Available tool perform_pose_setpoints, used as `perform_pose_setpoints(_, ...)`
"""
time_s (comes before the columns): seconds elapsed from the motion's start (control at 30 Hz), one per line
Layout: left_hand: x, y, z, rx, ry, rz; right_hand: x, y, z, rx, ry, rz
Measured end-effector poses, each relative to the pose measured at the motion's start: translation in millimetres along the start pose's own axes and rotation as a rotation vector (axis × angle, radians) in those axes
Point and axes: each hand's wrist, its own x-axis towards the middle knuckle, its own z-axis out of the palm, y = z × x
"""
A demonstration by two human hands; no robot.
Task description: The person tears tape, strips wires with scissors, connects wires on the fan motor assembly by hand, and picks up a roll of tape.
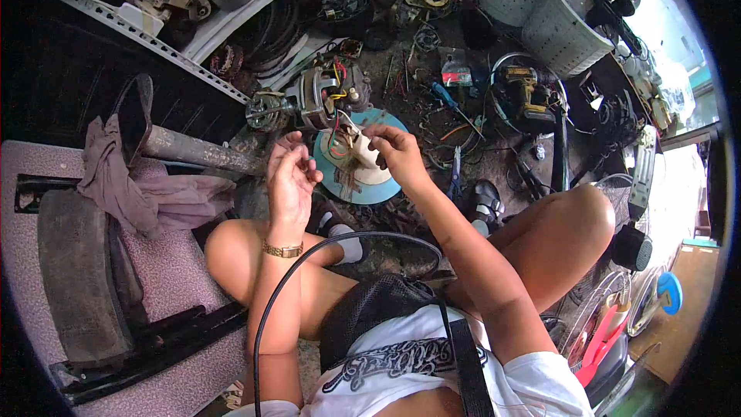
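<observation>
I'm pinching frayed wire ends [356, 161] with my right hand [397, 150], over the blue disc [390, 189]; my left hand [289, 177], fingers curled, is holding nothing visible. Motor [320, 96] wiring is looking unfinished, leads loose.

A cluttered repair spot on a dark, dirty floor [409, 85] strewn with wires and small parts. A white slotted metal shelf rail [154, 38] runs diagonally across the upper left, with junk stacked behind it. At the left lies a pinkish mat [185, 293] with a dark cushion [77, 278] and a crumpled mauve cloth [147, 193] on it. Two white perforated plastic baskets [559, 27] stand at the upper right, near a yellow cordless drill [529, 93]. Wire fan guards [610, 316] lean at the lower right. Strong daylight floods in from the right edge, washing out that side.
</observation>
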Motion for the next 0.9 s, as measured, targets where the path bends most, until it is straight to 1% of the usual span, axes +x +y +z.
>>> perform_pose_setpoints(0.13, 0.6, -4.6, -1.0, 0.019, -0.041, -0.043, 4.2, 8.0, 3.4, -0.009, -0.015, 0.027)
perform_pose_setpoints(0.2, -1.0, -7.6, 4.5, 0.091, 0.068, -0.124, 6.2, 10.1, 7.6, -0.038, -0.008, -0.033)
perform_pose_setpoints(0.27, 0.0, -10.8, 4.6, 0.110, 0.096, -0.143, 4.5, 8.5, 10.9, 0.007, -0.031, -0.016)
perform_pose_setpoints(0.33, 0.7, -11.5, 5.8, 0.151, 0.067, -0.211, 2.6, 8.6, 11.7, 0.050, -0.053, -0.001)
perform_pose_setpoints(0.37, 0.8, -11.8, 5.4, 0.152, 0.067, -0.211, 1.7, 8.2, 11.8, 0.063, -0.091, 0.004)
perform_pose_setpoints(0.43, 0.7, -13.7, 3.2, 0.160, -0.014, -0.233, 0.8, 10.0, 12.2, 0.076, -0.128, 0.008)
perform_pose_setpoints(0.5, 1.0, -15.7, 1.3, 0.163, -0.031, -0.219, 0.8, 12.9, 13.6, -0.017, -0.165, -0.178)
perform_pose_setpoints(0.57, 2.1, -17.7, -2.1, 0.167, -0.046, -0.203, 2.2, 15.1, 11.6, -0.044, -0.176, -0.165)
perform_pose_setpoints(0.63, 3.9, -18.0, -4.2, 0.098, -0.081, -0.173, 3.9, 14.7, 11.2, -0.073, -0.187, -0.152)
perform_pose_setpoints(0.7, 4.6, -18.6, -2.7, 0.102, -0.115, -0.132, 4.3, 11.2, 13.7, -0.239, -0.046, -0.255)
perform_pose_setpoints(0.73, 4.1, -18.6, -0.5, 0.106, -0.151, -0.091, 3.5, 7.8, 16.2, -0.240, -0.049, -0.255)
perform_pose_setpoints(0.77, 2.7, -19.0, 2.1, 0.103, -0.149, -0.089, 2.2, 4.3, 18.8, -0.355, 0.025, -0.306)
perform_pose_setpoints(0.8, 0.2, -17.5, 8.6, 0.123, -0.226, -0.090, 0.1, -3.1, 22.0, -0.471, 0.098, -0.358)
perform_pose_setpoints(0.83, -2.4, -16.4, 14.2, 0.144, -0.302, -0.089, -3.2, -14.0, 26.2, -0.563, 0.096, -0.389)
perform_pose_setpoints(0.87, -4.2, -16.2, 18.8, 0.196, -0.367, -0.101, -1.2, -10.5, 28.5, -0.565, 0.085, -0.394)
perform_pose_setpoints(0.9, -6.7, -22.1, 20.1, 0.261, -0.364, -0.065, 2.9, -2.5, 30.8, -0.620, 0.120, -0.449)
